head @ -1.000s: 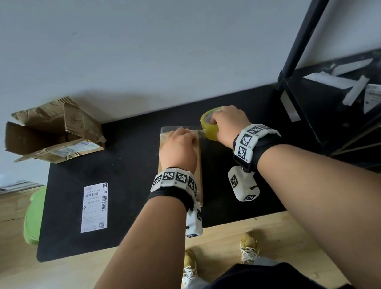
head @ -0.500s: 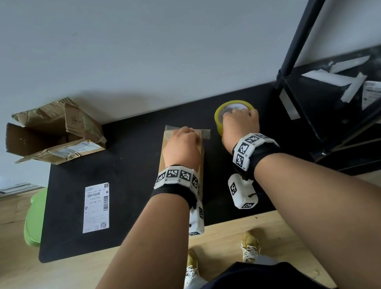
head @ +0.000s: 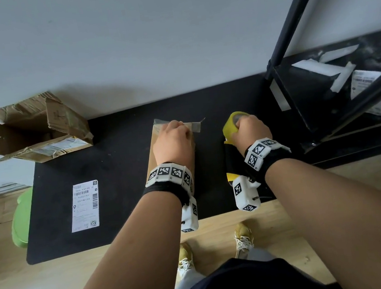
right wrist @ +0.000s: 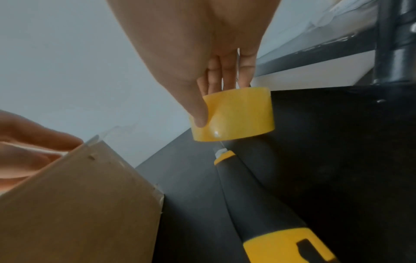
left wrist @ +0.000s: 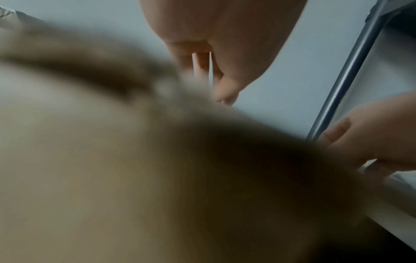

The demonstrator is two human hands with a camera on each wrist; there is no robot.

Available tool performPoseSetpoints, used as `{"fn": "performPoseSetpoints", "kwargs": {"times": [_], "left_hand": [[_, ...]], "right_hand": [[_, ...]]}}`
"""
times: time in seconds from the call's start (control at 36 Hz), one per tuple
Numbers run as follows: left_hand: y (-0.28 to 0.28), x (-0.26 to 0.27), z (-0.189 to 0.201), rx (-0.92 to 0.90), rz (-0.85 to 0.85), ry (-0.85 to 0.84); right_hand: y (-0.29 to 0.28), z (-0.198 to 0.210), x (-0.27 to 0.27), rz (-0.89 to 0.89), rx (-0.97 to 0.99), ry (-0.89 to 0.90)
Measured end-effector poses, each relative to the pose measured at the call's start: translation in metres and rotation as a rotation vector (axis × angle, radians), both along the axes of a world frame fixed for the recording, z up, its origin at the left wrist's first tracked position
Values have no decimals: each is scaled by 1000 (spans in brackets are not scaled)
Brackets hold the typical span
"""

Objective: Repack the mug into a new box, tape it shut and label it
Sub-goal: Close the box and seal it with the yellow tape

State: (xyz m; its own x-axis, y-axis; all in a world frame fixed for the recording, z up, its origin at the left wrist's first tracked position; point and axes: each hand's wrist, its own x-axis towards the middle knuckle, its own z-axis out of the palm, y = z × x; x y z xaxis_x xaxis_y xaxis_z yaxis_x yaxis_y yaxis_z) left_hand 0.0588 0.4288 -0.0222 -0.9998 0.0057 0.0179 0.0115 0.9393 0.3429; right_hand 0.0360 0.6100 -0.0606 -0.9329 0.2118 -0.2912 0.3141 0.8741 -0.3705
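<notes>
1. While the head view looks down on the black mat [head: 119,170], the left hand [head: 173,144] sits on top of the new cardboard box [head: 153,147] in the middle of the mat, fingers curled down on a strip of clear tape [head: 195,126] at the box's far edge. The right hand [head: 250,130] is off to the right, apart from the box, holding the yellow tape roll [head: 231,123] just above the mat. A shipping label [head: 85,206] lies flat on the mat's left side, and the old torn box [head: 34,133] sits open at the far left corner. Can't see the mug anywhere.

2. Left wrist view is mostly blur, tbh. The left hand [left wrist: 225,44] shows with its fingers bent downward, but whether they pinch the tape or only press it I can't tell.

3. Right wrist view is the clear one: the right hand [right wrist: 202,62] has its thumb on the outside of the tape roll [right wrist: 236,113] and its fingers tucked in through the core. A yellow-and-black utility knife [right wrist: 258,204] lies on the mat right below the roll, with the box [right wrist: 78,204] to its left.
</notes>
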Motion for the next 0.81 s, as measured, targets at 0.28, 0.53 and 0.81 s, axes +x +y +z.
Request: {"fn": "performPoseSetpoints", "kwargs": {"times": [0.28, 0.53, 0.81], "left_hand": [[-2, 2, 0, 10, -13, -21], [-6, 0, 5, 14, -57, -67], [-29, -9, 7, 265, 107, 30]], "right_hand": [[-7, -23, -1, 42, 11, -25], [-15, -5, -3, 63, 23, 1], [-45, 26, -12, -120, -364, -81]]}}
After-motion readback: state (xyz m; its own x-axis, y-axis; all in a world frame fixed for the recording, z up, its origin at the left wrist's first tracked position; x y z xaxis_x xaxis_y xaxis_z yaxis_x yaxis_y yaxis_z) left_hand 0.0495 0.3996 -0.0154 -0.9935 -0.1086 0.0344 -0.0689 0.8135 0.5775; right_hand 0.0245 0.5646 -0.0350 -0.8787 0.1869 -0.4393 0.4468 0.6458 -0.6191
